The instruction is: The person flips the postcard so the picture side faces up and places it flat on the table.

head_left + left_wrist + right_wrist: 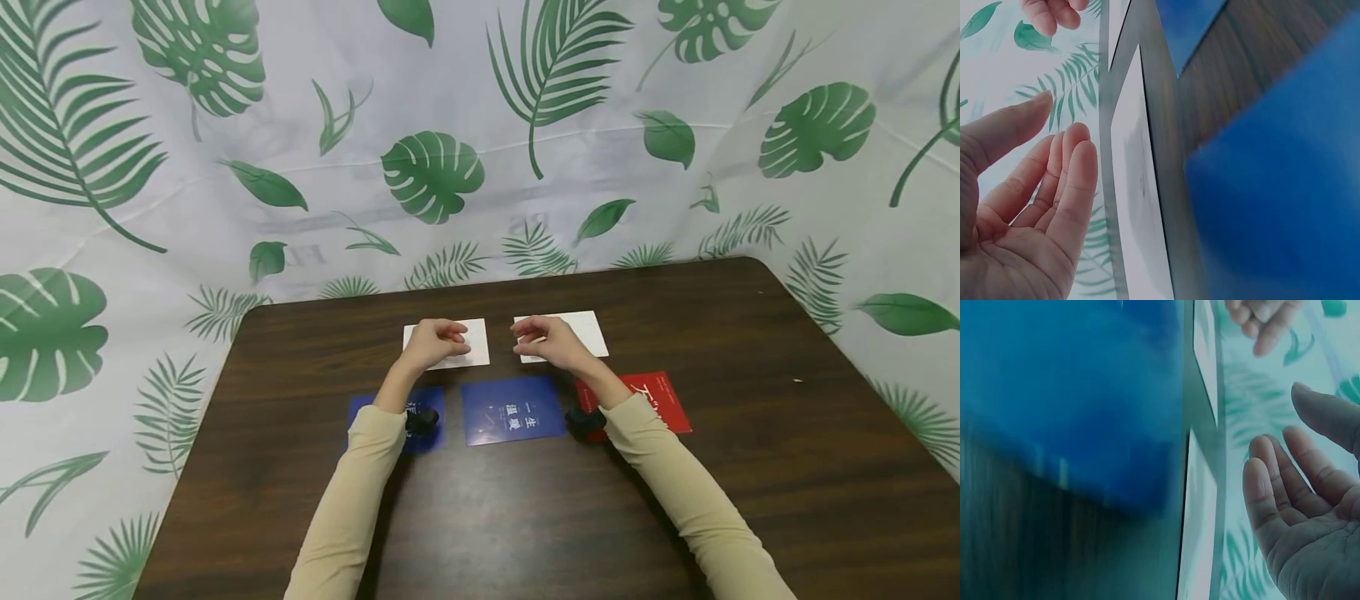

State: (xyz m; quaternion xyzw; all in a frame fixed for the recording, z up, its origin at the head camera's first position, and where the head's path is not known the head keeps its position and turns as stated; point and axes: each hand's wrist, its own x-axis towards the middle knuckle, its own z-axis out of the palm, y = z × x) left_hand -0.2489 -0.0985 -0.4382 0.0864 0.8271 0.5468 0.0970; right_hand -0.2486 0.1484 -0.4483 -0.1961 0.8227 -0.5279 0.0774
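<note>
My left hand (437, 343) hovers over a white card (477, 343) at the back of the table, its fingers loosely bent and nothing between them. Over a second white card (590, 330), to the right, my right hand (553, 342) is held in much the same way, also without anything in it. Both wrist views show a gap between thumb and fingers. A blue card (487, 410) with white characters lies between the two forearms. Another blue card (361, 407) is partly covered by my left wrist, and a red card (666, 398) by my right wrist.
The dark wooden table (787, 433) ends at the back against a white curtain (330, 225) with green leaf prints. A black wrist device (422, 421) sits under the left wrist, another (583, 422) under the right. A small pale speck (798, 381) lies at the right.
</note>
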